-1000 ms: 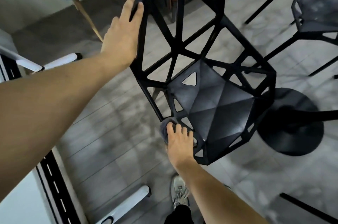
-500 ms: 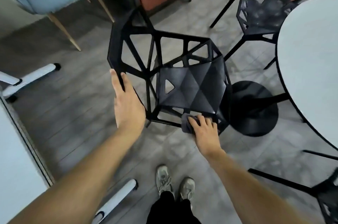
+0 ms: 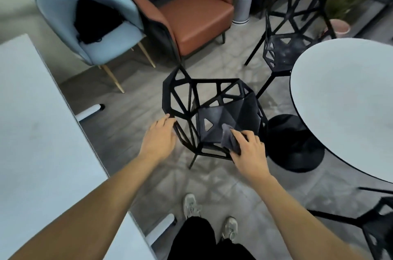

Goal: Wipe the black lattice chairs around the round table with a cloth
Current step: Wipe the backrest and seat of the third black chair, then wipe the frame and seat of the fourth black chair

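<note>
Chair: the black lattice chair (image 3: 214,111) stands at 12 o'clock from my feet, the round table (image 3: 348,106) at 3 o'clock of it.
Left hand: my left hand (image 3: 158,140) rests on the backrest rim, fingers loosely extended, gripping nothing.
Right hand: my right hand (image 3: 247,149) holds the grey cloth (image 3: 229,138), fingers curled over it.
Cloth: pressed on the seat's front edge.

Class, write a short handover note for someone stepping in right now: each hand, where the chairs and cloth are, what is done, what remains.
Left hand: fingers rest on the near black lattice chair's backrest edge, steadying it.
Right hand: holds the grey cloth on the seat's front right.
Round table on the right; a second lattice chair behind it, a third at lower right.
Done: cannot tell how much.
Left: finish this chair, then the other two.
</note>
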Demonstrator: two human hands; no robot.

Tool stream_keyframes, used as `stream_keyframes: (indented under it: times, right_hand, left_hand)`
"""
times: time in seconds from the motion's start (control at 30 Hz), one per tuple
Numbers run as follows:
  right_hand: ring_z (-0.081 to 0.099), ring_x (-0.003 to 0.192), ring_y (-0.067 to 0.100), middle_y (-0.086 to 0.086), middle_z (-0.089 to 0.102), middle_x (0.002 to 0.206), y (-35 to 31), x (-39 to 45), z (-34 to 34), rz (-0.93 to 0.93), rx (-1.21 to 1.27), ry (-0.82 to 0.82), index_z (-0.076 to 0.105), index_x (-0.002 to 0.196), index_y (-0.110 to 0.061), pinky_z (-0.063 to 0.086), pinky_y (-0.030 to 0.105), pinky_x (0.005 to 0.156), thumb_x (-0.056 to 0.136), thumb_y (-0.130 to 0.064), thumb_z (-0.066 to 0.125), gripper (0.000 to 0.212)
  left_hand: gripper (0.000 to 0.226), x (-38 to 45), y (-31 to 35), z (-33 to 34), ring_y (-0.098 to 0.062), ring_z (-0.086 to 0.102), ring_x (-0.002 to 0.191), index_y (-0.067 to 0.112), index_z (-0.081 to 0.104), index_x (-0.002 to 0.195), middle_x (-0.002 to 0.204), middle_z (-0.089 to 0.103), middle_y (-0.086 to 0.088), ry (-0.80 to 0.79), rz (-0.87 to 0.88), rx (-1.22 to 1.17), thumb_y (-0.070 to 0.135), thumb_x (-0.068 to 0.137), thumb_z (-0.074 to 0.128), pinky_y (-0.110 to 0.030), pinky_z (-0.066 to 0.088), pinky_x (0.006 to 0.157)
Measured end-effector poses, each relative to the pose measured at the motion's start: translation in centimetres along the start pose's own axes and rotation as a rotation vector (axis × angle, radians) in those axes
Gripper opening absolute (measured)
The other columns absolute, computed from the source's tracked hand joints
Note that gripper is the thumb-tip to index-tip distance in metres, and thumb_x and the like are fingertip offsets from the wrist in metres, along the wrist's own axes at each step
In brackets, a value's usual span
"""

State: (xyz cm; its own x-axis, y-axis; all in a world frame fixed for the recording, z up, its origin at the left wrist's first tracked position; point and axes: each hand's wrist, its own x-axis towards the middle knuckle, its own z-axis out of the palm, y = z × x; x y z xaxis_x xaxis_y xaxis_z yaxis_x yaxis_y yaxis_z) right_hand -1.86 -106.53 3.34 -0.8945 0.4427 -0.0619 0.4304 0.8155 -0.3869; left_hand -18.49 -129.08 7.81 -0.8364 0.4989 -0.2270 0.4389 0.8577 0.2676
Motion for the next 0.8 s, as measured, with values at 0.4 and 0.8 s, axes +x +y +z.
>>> stream_keyframes:
  times: [0.4,0.8]
  right_hand:
    - [0.053,0.110,0.031,0.004,0.052,0.120,-4.9,6.5,-3.8,0.079,0.020,0.160,0.052,0.136,-0.027,0.049,0.047,0.093,0.088,-0.028,0.072,0.052]
    - [0.056,0.105,0.032,0.004,0.053,0.115,-2.5,8.1,-4.9,0.160,0.127,0.117,0.054,0.129,-0.030,0.052,0.050,0.089,0.086,-0.030,0.071,0.046]
  left_hand:
    - [0.055,7.5,-3.9,-0.5,-0.032,0.021,0.152,0.024,0.037,0.152,0.166,0.020,-0.007,0.064,0.233,0.122,0.023,0.099,0.052,-0.048,0.024,0.121]
    - [0.052,8.7,-0.7,-2.4,-0.034,0.029,0.148,0.020,0.046,0.146,0.162,0.031,-0.010,0.030,0.171,0.140,0.018,0.095,0.055,-0.049,0.030,0.117]
